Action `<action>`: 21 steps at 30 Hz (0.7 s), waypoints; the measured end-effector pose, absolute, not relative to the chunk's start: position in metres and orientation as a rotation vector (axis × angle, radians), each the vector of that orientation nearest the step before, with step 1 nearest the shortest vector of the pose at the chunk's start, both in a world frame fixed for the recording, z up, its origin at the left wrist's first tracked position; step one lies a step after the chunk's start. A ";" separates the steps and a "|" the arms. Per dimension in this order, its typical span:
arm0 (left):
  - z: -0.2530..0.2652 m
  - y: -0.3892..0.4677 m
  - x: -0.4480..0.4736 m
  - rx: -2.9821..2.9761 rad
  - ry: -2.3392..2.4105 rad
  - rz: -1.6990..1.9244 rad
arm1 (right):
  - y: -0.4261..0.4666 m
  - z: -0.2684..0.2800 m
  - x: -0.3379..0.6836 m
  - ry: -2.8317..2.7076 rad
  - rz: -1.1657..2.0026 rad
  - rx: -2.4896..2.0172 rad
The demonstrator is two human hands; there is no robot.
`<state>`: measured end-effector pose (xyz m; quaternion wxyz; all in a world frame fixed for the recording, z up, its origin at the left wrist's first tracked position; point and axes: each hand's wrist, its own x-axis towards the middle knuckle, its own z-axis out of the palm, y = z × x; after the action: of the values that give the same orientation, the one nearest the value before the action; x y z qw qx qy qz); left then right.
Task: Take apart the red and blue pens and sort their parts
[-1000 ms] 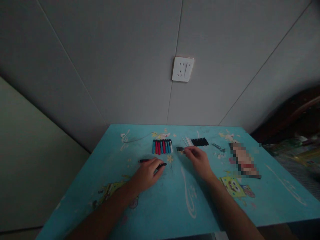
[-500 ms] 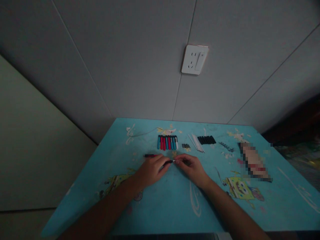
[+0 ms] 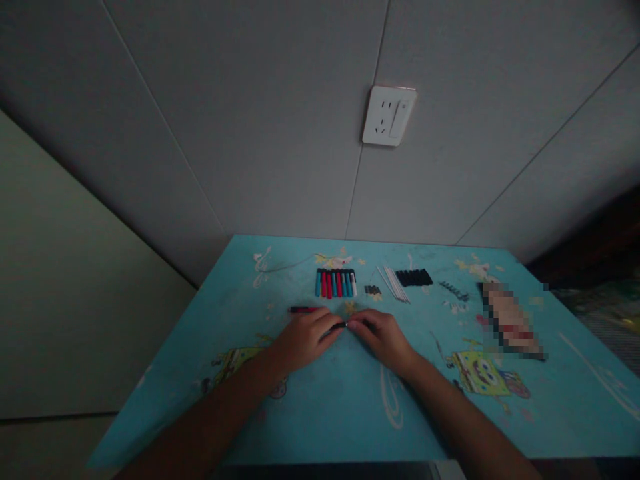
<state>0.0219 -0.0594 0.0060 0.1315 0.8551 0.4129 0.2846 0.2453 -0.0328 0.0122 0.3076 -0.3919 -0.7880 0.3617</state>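
Note:
My left hand (image 3: 313,339) is closed around a black pen barrel (image 3: 339,326), whose end points right from between the fingers. At that end, my right hand (image 3: 383,333) pinches with thumb and forefinger; a small pale, shiny tip piece (image 3: 346,325) shows there, mostly hidden by the fingertips. Just behind my left hand lies a pen with black and red parts (image 3: 303,309), flat on the blue table (image 3: 335,413). Beyond both hands is a row of red, blue and white pen barrels with black ends (image 3: 336,283).
Right of the row lie several small dark pieces (image 3: 373,290), thin white refills (image 3: 395,285), black tubes (image 3: 414,277) and small grey clip-like parts (image 3: 454,291). A blurred-out flat item (image 3: 510,320) rests farther right. A wall with a socket (image 3: 389,116) rises behind the table.
The pale piece between the black barrel and my right fingertips shows less now, and the gap has narrowed. Both hands otherwise hold nearly the same place; the view has shifted slightly.

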 end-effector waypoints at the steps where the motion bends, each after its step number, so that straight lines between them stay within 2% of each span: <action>1: 0.006 -0.060 0.022 2.485 1.197 0.821 | -0.033 0.013 0.245 -2.116 0.935 -1.030; 21: 0.002 -0.058 0.022 2.516 1.197 0.832 | -0.034 0.019 0.246 -2.171 0.934 -0.976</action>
<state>0.0217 -0.0580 0.0016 0.1163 0.8593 0.4089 0.2842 0.2457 -0.0344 0.0193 0.2881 -0.3656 -0.8129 0.3500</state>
